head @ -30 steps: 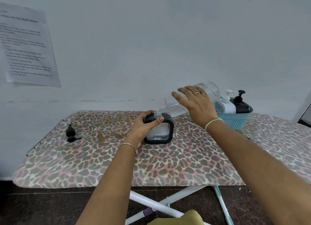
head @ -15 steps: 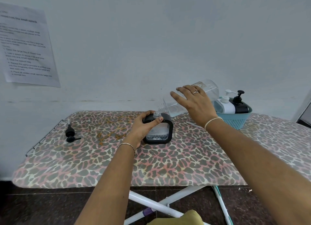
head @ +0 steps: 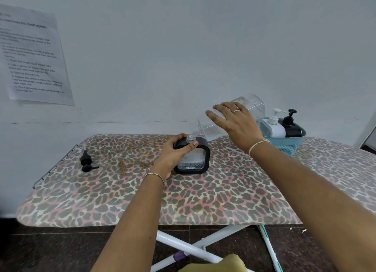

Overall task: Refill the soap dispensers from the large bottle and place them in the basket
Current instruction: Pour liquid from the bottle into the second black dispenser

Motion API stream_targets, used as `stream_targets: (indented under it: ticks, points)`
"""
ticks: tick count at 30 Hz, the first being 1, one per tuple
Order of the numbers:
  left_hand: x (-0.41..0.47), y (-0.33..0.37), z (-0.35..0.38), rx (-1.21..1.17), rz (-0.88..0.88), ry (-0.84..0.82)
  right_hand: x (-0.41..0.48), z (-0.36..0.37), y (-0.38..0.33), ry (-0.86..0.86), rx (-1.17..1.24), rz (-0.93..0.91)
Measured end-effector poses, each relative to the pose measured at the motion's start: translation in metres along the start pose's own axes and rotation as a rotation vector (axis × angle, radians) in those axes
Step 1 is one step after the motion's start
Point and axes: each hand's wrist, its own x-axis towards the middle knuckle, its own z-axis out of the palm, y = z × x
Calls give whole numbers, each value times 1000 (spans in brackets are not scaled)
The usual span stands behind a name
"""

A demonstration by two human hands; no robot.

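Observation:
A black-framed clear soap dispenser (head: 195, 160) stands upright on the leopard-print board (head: 183, 198), its pump off and its neck open. My left hand (head: 175, 153) grips its top left side. My right hand (head: 236, 125) holds the large clear bottle (head: 252, 105), tipped with its mouth over the dispenser's neck. The dispenser's black pump head (head: 86, 162) lies on the board at the far left. A turquoise basket (head: 289, 144) at the back right holds a white dispenser (head: 272, 127) and a black dispenser (head: 291, 126).
The board runs along a pale wall with a printed sheet (head: 32, 56) taped at the left. A metal rack rim (head: 55, 166) edges the board's left end. White crossed legs (head: 195, 245) and dark floor lie below the front edge.
The large bottle's rear end has lifted slightly, tipping steeper over the dispenser. My left hand and the dispenser have stayed in place.

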Motion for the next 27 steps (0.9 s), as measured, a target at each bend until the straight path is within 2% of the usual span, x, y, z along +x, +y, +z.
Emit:
stream_targets:
  ticks: [27]
  points:
    - [-2,1,2,3,-1,26,8,-3,6,-6,-33,-81]
